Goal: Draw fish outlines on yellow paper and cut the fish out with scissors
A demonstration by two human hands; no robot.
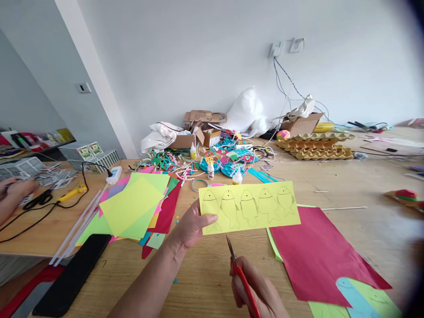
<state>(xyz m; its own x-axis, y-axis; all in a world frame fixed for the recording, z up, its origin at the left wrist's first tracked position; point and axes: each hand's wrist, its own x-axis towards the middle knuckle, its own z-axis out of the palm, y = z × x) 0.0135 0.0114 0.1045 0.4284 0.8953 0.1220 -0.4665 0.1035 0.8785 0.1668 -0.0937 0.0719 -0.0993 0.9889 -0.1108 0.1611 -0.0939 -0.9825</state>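
Yellow paper strip (249,207) with five drawn fish, held above tabletop (195,278), left end pinched between thumb and fingers of left hand (195,224). Right hand (253,287) curled round red-handled scissors (243,279), tips just below strip. Dark red sheet (318,251) to right.

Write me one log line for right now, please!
left hand: holds yellow strip, five drawn fish | right hand: holds red-handled scissors, tips near strip's lower edge | right side: dark red sheet on table

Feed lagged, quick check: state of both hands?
Left hand: closed, pinching the yellow strip with fish drawings.
Right hand: closed around the red-handled scissors.
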